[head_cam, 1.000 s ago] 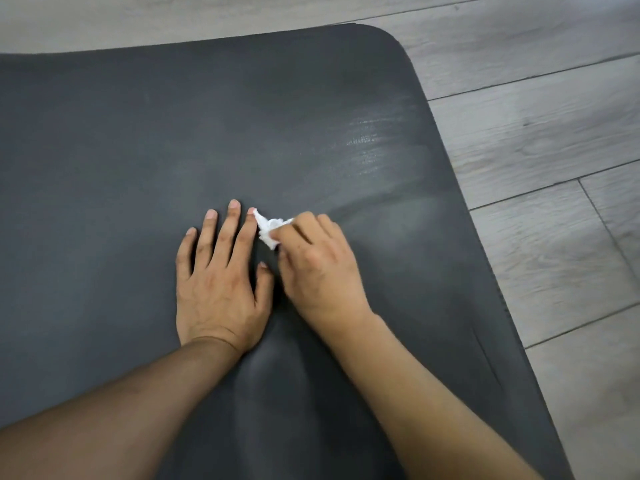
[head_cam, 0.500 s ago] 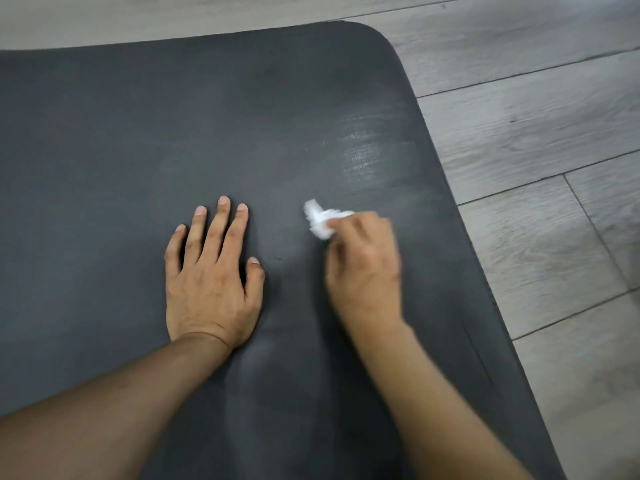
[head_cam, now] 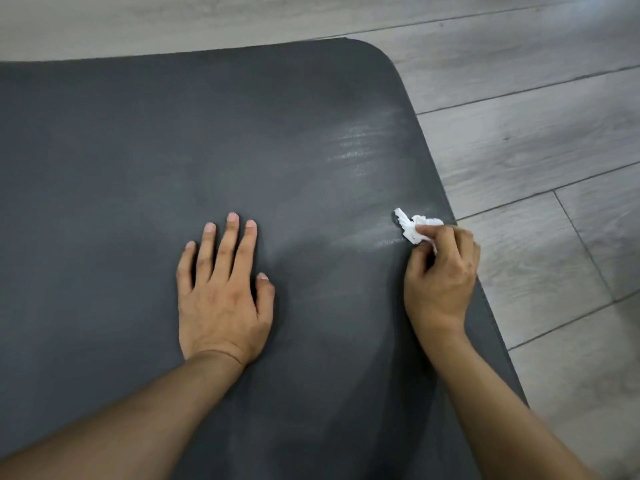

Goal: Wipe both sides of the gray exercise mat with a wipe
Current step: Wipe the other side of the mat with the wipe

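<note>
Head: wipe (head_cam: pixel 411 227) seemingly pinched by right fingers (head_cam: pixel 445 237)

Two hands and two forearms are seen, all bare as far as the frame edge. Of the left hand (head_cam: pixel 221 299), the back is shown in full, with four fingers and the thumb. Its nails (head_cam: pixel 232 217) are cut short and rounded. Knuckle folds are marked across the fingers, and faint tendon ridges are noted on the back. A curved crease line is seen at the left wrist (head_cam: pixel 216 355). Of the right hand (head_cam: pixel 440 282), the back and knuckles are shown; its nails cannot be made out. The left forearm (head_cam: pixel 121 420) is rendered fairly sharp; the right forearm (head_cam: pixel 502 410) is smeared by blur toward the lower corner.
</note>
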The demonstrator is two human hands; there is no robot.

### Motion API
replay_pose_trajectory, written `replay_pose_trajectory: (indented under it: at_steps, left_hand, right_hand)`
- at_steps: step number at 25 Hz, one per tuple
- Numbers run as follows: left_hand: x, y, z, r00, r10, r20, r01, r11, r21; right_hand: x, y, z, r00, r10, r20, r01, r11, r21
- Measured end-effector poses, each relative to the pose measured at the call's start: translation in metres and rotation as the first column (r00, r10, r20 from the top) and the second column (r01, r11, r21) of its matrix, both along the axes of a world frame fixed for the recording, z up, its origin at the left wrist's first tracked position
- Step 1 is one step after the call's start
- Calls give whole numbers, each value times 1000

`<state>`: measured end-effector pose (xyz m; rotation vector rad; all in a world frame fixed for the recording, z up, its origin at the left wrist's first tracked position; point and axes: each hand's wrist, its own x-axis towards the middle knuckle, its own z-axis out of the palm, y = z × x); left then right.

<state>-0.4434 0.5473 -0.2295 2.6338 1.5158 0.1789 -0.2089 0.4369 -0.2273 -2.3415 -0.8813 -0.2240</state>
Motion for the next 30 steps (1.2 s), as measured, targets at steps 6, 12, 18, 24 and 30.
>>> replay_pose_trajectory:
  at_steps: [6, 12, 18, 24, 30]
  left_hand:
    - [1, 1, 1, 1000, 0, -6, 0, 1000, -27]
    - [2, 0, 1, 1000, 0, -12, -1, 999, -39]
    - [1, -8, 2, 999, -28, -22, 28, 1000, 2]
    - [-40, -130, 8, 998, -64, -10, 63, 996, -70]
    - [-48, -155, 3, 997, -45, -57, 42, 998, -53]
  right_hand:
    - [7, 8, -2, 997, -3, 71, 5, 999, -40]
    - [7, 8, -2, 998, 0, 64, 2, 1000, -25]
    - [5, 6, -4, 999, 3, 52, -3, 1000, 1]
    - [8, 5, -2, 999, 2, 42, -2, 1000, 1]
    - [7, -2, -3, 1000, 28, 12, -28, 1000, 8]
